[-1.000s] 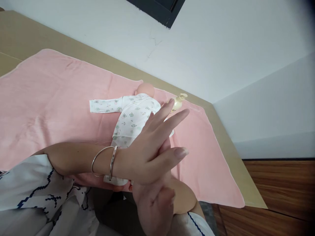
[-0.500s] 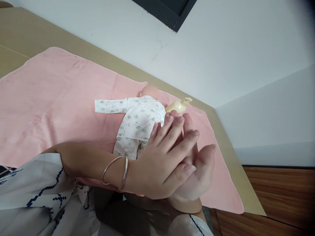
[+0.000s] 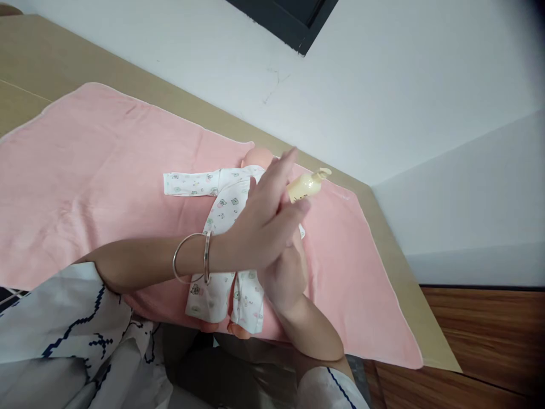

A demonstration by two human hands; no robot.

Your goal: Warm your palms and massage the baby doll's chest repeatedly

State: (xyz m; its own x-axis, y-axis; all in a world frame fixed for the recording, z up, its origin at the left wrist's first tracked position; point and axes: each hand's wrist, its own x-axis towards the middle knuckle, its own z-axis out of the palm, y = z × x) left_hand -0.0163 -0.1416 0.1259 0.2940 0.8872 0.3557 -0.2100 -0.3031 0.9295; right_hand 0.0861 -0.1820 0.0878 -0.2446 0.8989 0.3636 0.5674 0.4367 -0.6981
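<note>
Over a baby doll (image 3: 227,207) in a white patterned outfit, my two hands are pressed palm to palm. My left hand (image 3: 258,227), with two thin bangles (image 3: 206,258) at its wrist, lies on top with its fingers stretched out and slightly blurred. Beneath it is my right hand (image 3: 286,278), its fingers mostly covered by the left one. Neither hand shows an object in it. The doll lies on its back, head away from me, its torso partly covered by my hands. Just beyond my fingers lies a pale yellow pump bottle (image 3: 307,184).
A pink blanket (image 3: 128,147) is spread under the doll and bottle on a tan table (image 3: 85,57). White wall (image 3: 383,85) rises along the far edge, with a dark frame (image 3: 293,28) above. Brown wood panels (image 3: 494,329) stand at the right.
Both hands have shifted left and turned more upright against each other. The doll's legs and more of the bottle now show. Doll and bottle stay in place.
</note>
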